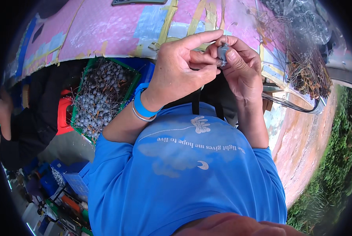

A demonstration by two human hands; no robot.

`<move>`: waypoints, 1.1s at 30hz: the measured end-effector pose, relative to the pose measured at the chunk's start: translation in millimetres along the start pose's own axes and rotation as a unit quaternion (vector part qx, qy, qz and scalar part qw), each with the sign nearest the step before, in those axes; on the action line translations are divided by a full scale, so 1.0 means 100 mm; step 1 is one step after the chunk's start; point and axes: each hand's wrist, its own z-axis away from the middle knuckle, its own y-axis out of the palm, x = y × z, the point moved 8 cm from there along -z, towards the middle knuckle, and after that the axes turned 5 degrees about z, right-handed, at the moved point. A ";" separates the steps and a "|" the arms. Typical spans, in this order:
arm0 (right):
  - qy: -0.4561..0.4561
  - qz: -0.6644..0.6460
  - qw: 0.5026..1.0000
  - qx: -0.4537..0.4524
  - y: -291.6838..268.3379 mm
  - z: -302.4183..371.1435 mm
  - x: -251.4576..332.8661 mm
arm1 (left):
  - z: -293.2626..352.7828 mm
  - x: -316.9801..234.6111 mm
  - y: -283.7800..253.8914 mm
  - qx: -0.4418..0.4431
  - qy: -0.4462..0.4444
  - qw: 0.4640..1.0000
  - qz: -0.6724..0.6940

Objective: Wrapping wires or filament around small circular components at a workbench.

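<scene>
A small dark grey rounded part (222,53) with a thin wire rising from it is pinched between the thumb and fingers of my right hand (244,65). My left hand (181,65), with a blue band and a metal bangle at the wrist, meets it from the other side. Its index finger stretches out above the part, while the thumb and another finger close together at the part's lower edge. What those left fingertips grip, if anything, is too small to make out. Both hands are above the near edge of the taped pink tabletop (101,29).
Left of me, a green crate (134,80) holds many grey round parts with wires. Beside it are a red stool (64,114) and a person in dark clothing (38,122). Loose wires (307,74) and clear plastic (297,23) lie at right. A phone (138,2) lies at the far edge.
</scene>
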 end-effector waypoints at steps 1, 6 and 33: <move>-0.011 -0.017 1.000 -0.020 -0.04 -0.02 -0.04 | -0.01 -0.03 -0.01 -0.016 0.018 0.999 -0.021; -0.035 0.019 0.994 -0.106 -0.10 0.01 -0.08 | -0.03 0.03 -0.07 -0.060 0.077 0.995 -0.034; -0.042 0.145 0.959 0.241 0.90 0.02 -0.20 | 1.15 -0.71 -0.51 -0.109 0.161 0.936 -0.294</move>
